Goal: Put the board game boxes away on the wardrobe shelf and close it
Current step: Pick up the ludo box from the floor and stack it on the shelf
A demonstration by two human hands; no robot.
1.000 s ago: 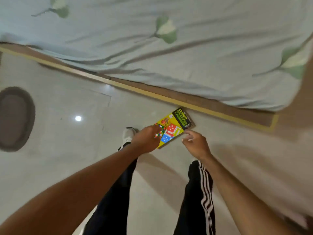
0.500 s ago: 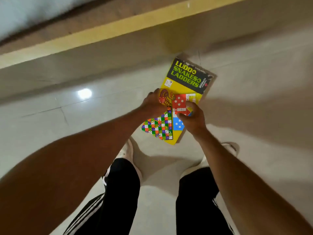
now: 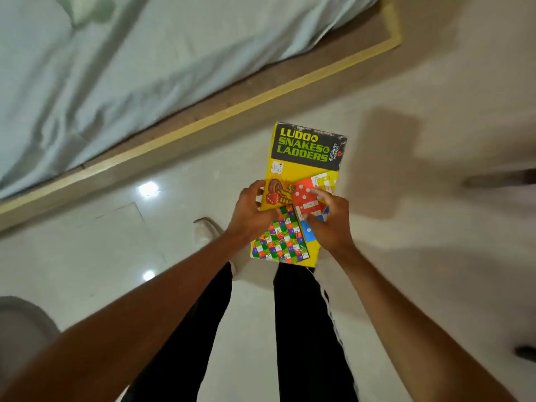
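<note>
A glossy pale tiled floor (image 3: 87, 242) fills most of the view, with two bright light reflections (image 3: 148, 188) on it; across the upper left lies a bed with a crumpled pale blue sheet (image 3: 116, 68) printed with green leaves, and its wooden bed frame (image 3: 203, 117), edged in a yellowish strip, runs diagonally from the left edge up to the top right; a grey mat (image 3: 20, 323) shows at the lower left edge, and the dark shapes at the right edge are too blurred to tell; the person stands on the tiles in black trousers (image 3: 307, 329) with white side stripes, and one white shoe (image 3: 206, 229) shows beside the left forearm; the yellow board game box (image 3: 304, 169), lettered LUDO SNAKES LADDERS on a black panel, is held in front of the body over the floor, near the bed frame but apart from it, title end farthest from the person and face up; it casts a soft shadow on the tiles to its right; the left hand (image 3: 249, 219) grasps the box's left edge, fingers curled round it; the right hand (image 3: 330, 227) grasps the right side, its fingers lying on the printed red and blue squares of the lid; both forearms are bare and reach in from the lower corners
</note>
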